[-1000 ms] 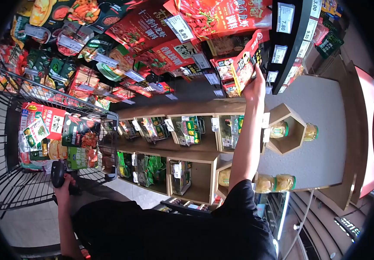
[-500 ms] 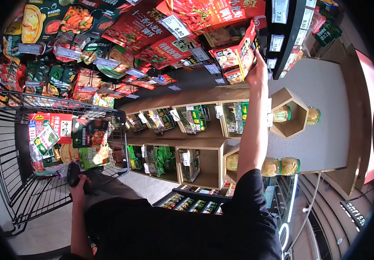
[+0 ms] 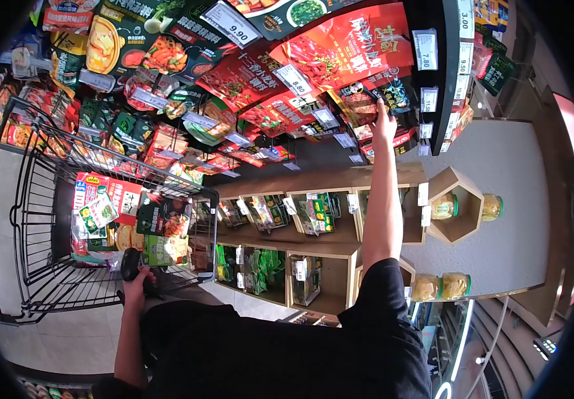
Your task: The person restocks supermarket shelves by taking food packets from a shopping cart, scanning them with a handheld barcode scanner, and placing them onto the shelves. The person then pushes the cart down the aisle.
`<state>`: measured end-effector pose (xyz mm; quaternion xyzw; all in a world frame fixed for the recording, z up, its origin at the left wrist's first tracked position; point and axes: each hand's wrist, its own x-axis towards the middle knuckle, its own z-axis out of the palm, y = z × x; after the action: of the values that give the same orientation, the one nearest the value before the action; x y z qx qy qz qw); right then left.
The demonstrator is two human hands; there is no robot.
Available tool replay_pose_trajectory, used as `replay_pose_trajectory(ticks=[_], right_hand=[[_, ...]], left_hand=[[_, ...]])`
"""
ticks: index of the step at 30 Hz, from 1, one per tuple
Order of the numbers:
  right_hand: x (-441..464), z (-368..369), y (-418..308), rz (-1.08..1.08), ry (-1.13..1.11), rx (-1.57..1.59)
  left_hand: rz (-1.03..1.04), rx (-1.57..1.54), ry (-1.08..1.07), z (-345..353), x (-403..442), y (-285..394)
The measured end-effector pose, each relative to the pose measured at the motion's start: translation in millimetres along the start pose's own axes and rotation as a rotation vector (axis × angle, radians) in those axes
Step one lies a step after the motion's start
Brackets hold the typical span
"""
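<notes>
My right hand [image 3: 384, 126] is stretched up to the hanging display and closed on the edge of a dark and red seasoning packet [image 3: 355, 105]. This packet hangs among others, just below a large red crayfish seasoning packet [image 3: 347, 50]. Low on the left, my left hand [image 3: 138, 284] is wrapped round the black handle [image 3: 130, 265] of the shopping cart [image 3: 34, 223]. Inside the cart lie several packets, among them a red one [image 3: 124, 199], a dark green one [image 3: 162, 214] and a light green one [image 3: 167, 250].
Price tags [image 3: 293, 79] jut out in front of the hanging packets. Wooden shelf boxes [image 3: 323, 279] with bagged goods stand below the display. Jars [image 3: 455, 285] and a hexagonal wooden shelf [image 3: 456, 229] are at the right. Tiled floor [image 3: 80, 339] shows beside the cart.
The packet in my right hand has gone from tilted outward to lying back among the hanging packets. My view has shifted, so the display and cart appear lower and further right.
</notes>
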<state>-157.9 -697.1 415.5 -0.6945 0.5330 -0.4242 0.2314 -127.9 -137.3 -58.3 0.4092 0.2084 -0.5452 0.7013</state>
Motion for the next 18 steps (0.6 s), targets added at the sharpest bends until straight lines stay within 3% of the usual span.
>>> replay_pose_trajectory(ticks=[2, 3, 6, 8, 11, 13, 14, 15, 16, 17, 18], right_hand=[[6.6, 2.6, 18.6, -0.281, 0.140, -0.318], [9.7, -3.3, 31.2, -0.300, 0.193, -0.390], [-34.5, -5.2, 35.3, -0.478, 0.223, -0.387], [-66.4, 1.2, 58.2, -0.418, 0.091, 0.116], [-157.8, 14.7, 97.9, -0.489, -0.101, 0.221], [-240.9, 34.2, 139.9, -0.502, -0.336, 0.145], [-287.4, 41.5, 166.8, -0.491, -0.538, 0.058], [-329.8, 45.7, 187.5, -0.618, -0.703, -0.046], [-368.0, 42.7, 215.8, -0.448, -1.039, -0.273], [-400.2, 46.1, 266.5, -0.617, -1.205, -0.361], [-430.5, 44.6, 303.0, -0.557, -1.347, -0.531]], left_hand=[[0.011, 0.020, 0.030, -0.2, 2.1, -1.8], [0.064, -0.017, -0.044, -3.6, 10.3, -7.2], [0.068, -0.054, -0.093, -17.9, 17.5, -18.2], [0.045, -0.080, -0.064, -11.0, 7.3, -7.6], [0.070, -0.157, 0.109, -3.4, -2.0, -4.4], [0.119, -0.127, 0.124, -4.4, -3.6, -8.5], [0.147, -0.135, 0.147, -4.1, -5.2, -11.9], [0.173, -0.139, 0.165, -2.7, -7.1, -14.6], [0.193, -0.100, 0.183, -0.5, -11.0, -15.5], [0.211, -0.080, 0.198, 1.8, -16.5, -15.9], [0.238, -0.063, 0.199, 5.8, -22.7, -16.5]])
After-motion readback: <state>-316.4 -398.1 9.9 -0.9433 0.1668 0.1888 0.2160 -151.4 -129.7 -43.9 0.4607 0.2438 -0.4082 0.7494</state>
